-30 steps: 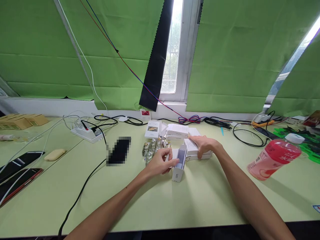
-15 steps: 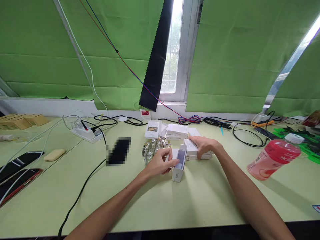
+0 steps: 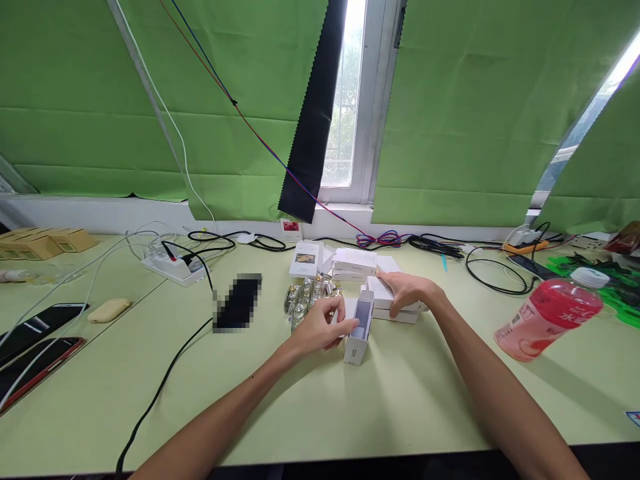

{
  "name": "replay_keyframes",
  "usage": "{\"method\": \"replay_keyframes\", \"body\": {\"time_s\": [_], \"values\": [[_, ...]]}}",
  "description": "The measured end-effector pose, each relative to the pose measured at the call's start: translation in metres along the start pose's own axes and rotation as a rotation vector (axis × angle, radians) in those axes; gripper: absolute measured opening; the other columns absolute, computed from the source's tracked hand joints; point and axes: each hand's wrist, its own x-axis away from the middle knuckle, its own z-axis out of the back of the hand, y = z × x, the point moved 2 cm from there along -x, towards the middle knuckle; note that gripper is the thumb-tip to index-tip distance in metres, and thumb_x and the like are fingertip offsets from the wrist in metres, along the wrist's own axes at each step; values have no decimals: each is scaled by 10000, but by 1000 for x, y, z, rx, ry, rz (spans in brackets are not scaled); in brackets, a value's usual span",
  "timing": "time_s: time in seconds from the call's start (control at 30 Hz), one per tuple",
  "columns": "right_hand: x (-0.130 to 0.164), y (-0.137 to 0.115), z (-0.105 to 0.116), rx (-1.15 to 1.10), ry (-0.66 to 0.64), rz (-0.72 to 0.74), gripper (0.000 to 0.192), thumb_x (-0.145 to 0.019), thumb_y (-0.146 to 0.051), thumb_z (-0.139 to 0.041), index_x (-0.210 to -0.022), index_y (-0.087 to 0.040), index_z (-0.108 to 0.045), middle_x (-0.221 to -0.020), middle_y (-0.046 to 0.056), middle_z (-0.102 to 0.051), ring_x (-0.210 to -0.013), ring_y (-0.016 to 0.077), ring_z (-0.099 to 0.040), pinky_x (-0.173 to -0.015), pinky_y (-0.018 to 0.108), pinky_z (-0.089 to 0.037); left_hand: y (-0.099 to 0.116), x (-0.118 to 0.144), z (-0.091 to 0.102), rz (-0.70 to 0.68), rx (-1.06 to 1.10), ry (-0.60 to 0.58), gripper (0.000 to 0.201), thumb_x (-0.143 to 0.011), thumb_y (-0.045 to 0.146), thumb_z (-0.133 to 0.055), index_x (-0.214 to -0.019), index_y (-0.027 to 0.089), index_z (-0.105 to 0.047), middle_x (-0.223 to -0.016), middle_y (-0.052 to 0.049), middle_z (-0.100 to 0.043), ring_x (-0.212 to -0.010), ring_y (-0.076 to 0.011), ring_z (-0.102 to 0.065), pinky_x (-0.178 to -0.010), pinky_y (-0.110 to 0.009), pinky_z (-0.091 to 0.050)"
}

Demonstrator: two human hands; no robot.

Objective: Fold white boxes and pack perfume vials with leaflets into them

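Note:
My left hand [image 3: 323, 325] grips the side of a small open white box [image 3: 359, 331] that lies on the pale green table [image 3: 350, 400], its grey inside facing up. My right hand [image 3: 407, 289] rests on a flat white box [image 3: 381, 291] that lies on top of another white box [image 3: 397, 315], fingers curled over its edge. A cluster of small shiny glass bottles with gold caps [image 3: 307, 297] stands just beyond my left hand. More white boxes [image 3: 354, 261] and a box with a picture [image 3: 306, 259] lie behind them.
A pink drink bottle [image 3: 547, 319] leans at the right. A white power strip [image 3: 174, 265] and black cables [image 3: 165, 373] cross the left side. Two phones [image 3: 35, 347] and a beige soap-like block [image 3: 109, 309] lie far left. Green curtains and a window stand behind.
My right hand has lifted the flat white box slightly off the box beneath it. My left hand and the open box have barely moved.

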Motion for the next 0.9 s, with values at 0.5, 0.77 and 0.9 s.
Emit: {"method": "replay_keyframes", "body": {"time_s": [0.5, 0.77, 0.9], "values": [[7, 0, 3, 15, -93, -23, 800, -534, -273, -848, -1239, -219, -474, -1294, 121, -605, -1175, 338, -587, -845, 385, -492, 0, 1, 0, 7, -14, 11, 415, -828, 429, -738, -717, 220, -397, -503, 89, -467, -380, -68, -409, -360, -173, -258], [8, 5, -2, 2, -99, 38, 761, -489, -224, -830, -1168, -232, -487, -1267, 83, -592, -1190, 338, -559, -888, 390, -482, 1, 1, -1, 5, 7, 26, 423, -818, 426, -738, -709, 217, -386, -517, 89, -466, -387, -62, -411, -365, -176, -265], [9, 8, -6, 25, -71, 56, 784, -502, -219, -824, -1209, -244, -486, -1270, 84, -588, -1197, 353, -547, -935, 430, -472, 2, 2, -2, -4, 23, 60, 413, -817, 395, -732, -707, 218, -375, -511, 98, -455, -374, -60, -416, -365, -171, -259]]}}
